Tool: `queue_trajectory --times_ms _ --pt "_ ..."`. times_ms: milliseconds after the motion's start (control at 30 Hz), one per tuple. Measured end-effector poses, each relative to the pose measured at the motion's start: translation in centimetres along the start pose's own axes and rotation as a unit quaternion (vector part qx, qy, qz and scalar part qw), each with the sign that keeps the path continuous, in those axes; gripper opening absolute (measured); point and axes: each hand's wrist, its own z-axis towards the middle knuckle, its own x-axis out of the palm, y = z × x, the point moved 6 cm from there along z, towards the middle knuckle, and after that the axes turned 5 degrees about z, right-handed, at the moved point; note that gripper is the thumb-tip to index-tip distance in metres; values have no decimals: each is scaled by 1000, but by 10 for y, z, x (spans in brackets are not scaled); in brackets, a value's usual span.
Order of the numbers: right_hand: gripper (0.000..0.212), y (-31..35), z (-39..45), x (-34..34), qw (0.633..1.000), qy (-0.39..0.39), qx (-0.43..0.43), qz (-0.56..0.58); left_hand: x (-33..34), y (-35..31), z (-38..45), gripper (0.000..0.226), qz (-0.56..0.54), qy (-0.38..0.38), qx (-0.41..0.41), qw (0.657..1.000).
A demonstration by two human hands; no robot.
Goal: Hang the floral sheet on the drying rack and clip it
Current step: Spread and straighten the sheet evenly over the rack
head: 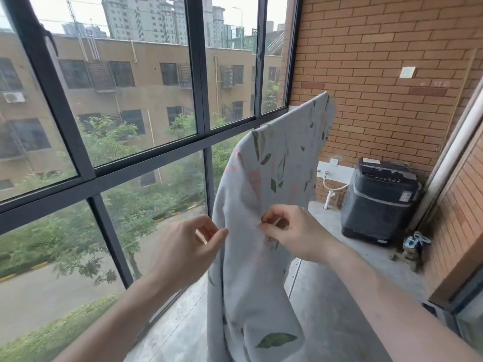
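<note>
Floral sheet (264,231) hangs draped mid-frame, top edge up near the brick wall (379,74). Right hand (290,231) pinches a fold; left hand (188,244) pinches its left edge. Open floor right, up to the washing machine (379,199); window (117,126) close left.

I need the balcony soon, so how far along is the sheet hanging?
Done: the floral sheet is already up, draped from a high point near the brick wall; the rack itself is hidden under it. In hand: the right hand pinches the fabric while the left hand touches its edge, apparently adjusting it. Left: clipping; no clip is visible yet.
</note>
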Motion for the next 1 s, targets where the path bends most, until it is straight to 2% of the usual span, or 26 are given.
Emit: queue_trajectory --times_ms 133,233,333,400,533,600,667,800,933,1000 --pt "8 -1 0 1 1000 22 -2 -8 25 -17 -9 35 33 50 17 998" --pt "20 -10 -2 -2 1000 17 14 14 32 -21 0 39 56 14 4 998" --pt "24 -19 -6 -4 999 13 25 22 33 -29 8 21 78 -21 6 997" --pt "25 -23 -10 -6 999 13 25 28 30 -30 11 17 93 -46 0 995" --pt "28 -33 -22 -22 999 -11 25 34 22 -12 9 36 121 -82 -19 989" --pt "30 -38 -26 -29 999 -27 27 30 29 -1 10 46 150 -59 -26 987" --pt "33 -39 -25 -32 999 -43 20 26 40 6 11 44 163 -33 -38 985" --pt "32 -30 -11 -33 998 -63 -13 15 36 4 7 24 111 -78 -41 990" --pt "43 1 26 -38 990 -108 -93 -15 8 9 1 22 23 -136 -8 990" --pt "49 25 50 -34 983 -114 -140 -41 -7 18 7 19 -47 -173 -27 983"
